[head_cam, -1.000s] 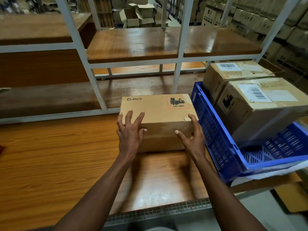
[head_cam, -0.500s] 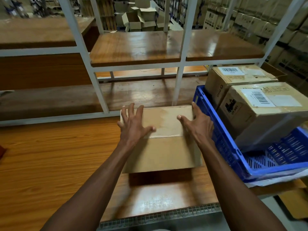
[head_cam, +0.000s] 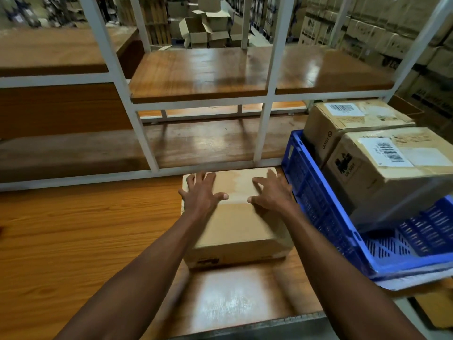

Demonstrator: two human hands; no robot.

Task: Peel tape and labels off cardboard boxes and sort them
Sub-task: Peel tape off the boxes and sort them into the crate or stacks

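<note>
A plain brown cardboard box [head_cam: 235, 224] lies flat on the wooden table [head_cam: 73, 236] in front of me, its top face bare with a paler patch near the far edge. My left hand [head_cam: 202, 193] rests spread on the top's far left part, fingers straight. On the far right part my right hand [head_cam: 270, 192] lies flat with fingers extended toward the box's back edge. To the right, a blue plastic crate [head_cam: 316, 204] holds two more cardboard boxes, the near one [head_cam: 382, 175] tilted and the far one [head_cam: 343, 123] behind it, both with white barcode labels.
A white metal shelf frame [head_cam: 144, 133] with wooden shelves stands just behind the box. The crate's wall sits close to my right hand. Stacks of cartons [head_cam: 382, 28] fill the warehouse background. The table's front edge runs near the bottom of the view.
The box has been rolled over: the printed PICO face is gone from the top and a plain face is up. Both hands shifted from its front edge to flat on top.
</note>
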